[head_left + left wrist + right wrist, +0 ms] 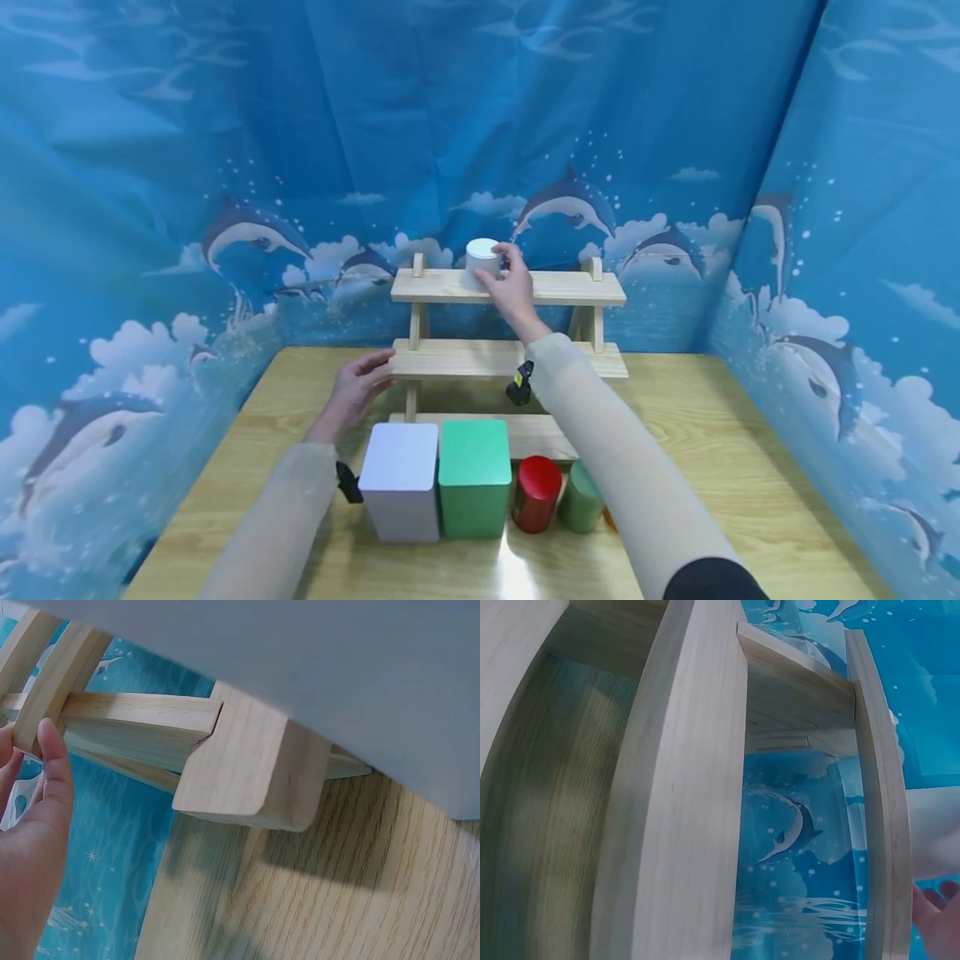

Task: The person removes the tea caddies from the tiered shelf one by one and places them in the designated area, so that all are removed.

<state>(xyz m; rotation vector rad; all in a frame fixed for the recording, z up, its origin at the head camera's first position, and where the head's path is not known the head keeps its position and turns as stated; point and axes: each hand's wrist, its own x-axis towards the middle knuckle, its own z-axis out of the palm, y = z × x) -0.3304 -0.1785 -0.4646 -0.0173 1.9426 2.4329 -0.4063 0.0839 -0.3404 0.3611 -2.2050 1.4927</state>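
On the top board of a three-tier wooden shelf (450, 358) stands a white cylinder (480, 265). My right hand (513, 292) grips it from the right side, thumb in front and fingers behind. In the right wrist view only part of the white cylinder (934, 829) and of my right hand (939, 922) shows, beyond the board. My left hand (356, 390) is at the left end of the middle board. The left wrist view shows the fingers of my left hand (34, 847) on both sides of that board end, pinching it.
Before the shelf stand a white box (401, 483), a green box (475, 479), a red cylinder (536, 496) and a green cylinder (581, 500). An orange thing (610, 519) is mostly hidden by my right sleeve. Dolphin-print curtains (480, 125) enclose the wooden table (690, 417).
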